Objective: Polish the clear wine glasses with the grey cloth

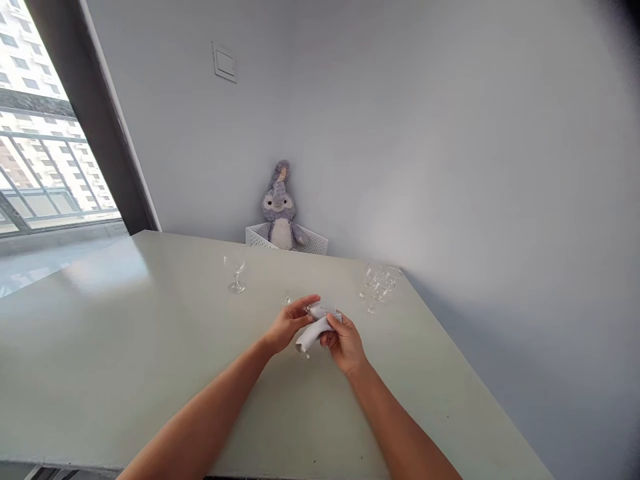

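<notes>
Near the middle of the pale table [165,353], my right hand [345,340] is closed on a white cloth [311,334], whose loose end hangs toward the lower left. My left hand [293,323] has its fingers wrapped round a clear glass [321,310], with the cloth against its near side. Part of the glass is hidden by the fingers and the cloth. A stemmed glass [237,272] stands upright farther back on the left. Several clear glasses [380,281] are grouped at the back right.
Behind the table's far edge, a purple plush rabbit [280,207] sits in a white perforated basket [316,243]. Grey walls meet behind it, with a switch [225,64] on the left one. A window [47,153] is at the far left.
</notes>
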Action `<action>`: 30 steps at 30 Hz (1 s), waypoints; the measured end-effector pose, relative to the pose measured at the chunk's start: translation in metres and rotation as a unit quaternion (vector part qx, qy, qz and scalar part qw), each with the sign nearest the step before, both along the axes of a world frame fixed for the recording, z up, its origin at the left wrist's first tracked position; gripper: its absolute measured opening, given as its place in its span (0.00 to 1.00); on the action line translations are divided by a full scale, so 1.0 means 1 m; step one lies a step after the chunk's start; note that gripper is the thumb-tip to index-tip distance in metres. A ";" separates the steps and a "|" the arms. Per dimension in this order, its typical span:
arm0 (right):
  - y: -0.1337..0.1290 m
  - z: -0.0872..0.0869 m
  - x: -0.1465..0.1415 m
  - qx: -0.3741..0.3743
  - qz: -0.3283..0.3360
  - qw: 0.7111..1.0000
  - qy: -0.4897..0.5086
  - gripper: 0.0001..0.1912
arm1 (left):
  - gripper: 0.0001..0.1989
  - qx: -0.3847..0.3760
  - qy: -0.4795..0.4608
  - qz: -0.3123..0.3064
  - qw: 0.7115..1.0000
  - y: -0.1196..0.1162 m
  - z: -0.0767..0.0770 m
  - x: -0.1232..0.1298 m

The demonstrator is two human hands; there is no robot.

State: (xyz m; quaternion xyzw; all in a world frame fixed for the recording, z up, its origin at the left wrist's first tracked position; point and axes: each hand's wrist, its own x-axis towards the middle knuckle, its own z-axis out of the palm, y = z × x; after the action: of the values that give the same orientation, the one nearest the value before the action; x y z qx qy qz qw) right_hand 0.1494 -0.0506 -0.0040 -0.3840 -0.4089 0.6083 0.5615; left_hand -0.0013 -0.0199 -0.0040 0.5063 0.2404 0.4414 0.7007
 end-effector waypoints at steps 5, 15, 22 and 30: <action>-0.007 -0.007 -0.004 0.088 -0.001 0.973 -0.212 0.16 | 0.25 -0.015 0.078 0.094 0.992 0.003 0.003 0.001; 0.002 -0.007 0.000 -0.008 0.010 1.000 -0.010 0.15 | 0.31 0.026 0.050 0.011 0.998 -0.003 -0.004 0.005; -0.007 -0.011 -0.008 0.092 -0.006 0.969 -0.231 0.13 | 0.27 -0.012 0.108 0.065 0.992 0.001 -0.004 0.005; 0.002 -0.002 0.000 -0.026 -0.009 1.000 0.005 0.13 | 0.32 0.038 0.100 0.020 0.994 -0.005 -0.002 0.006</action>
State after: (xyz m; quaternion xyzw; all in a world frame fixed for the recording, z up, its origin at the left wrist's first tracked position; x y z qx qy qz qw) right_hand 0.1493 -0.0491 -0.0056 -0.3992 -0.3863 0.6156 0.5589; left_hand 0.0050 -0.0254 -0.0061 0.5690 0.3027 0.4115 0.6444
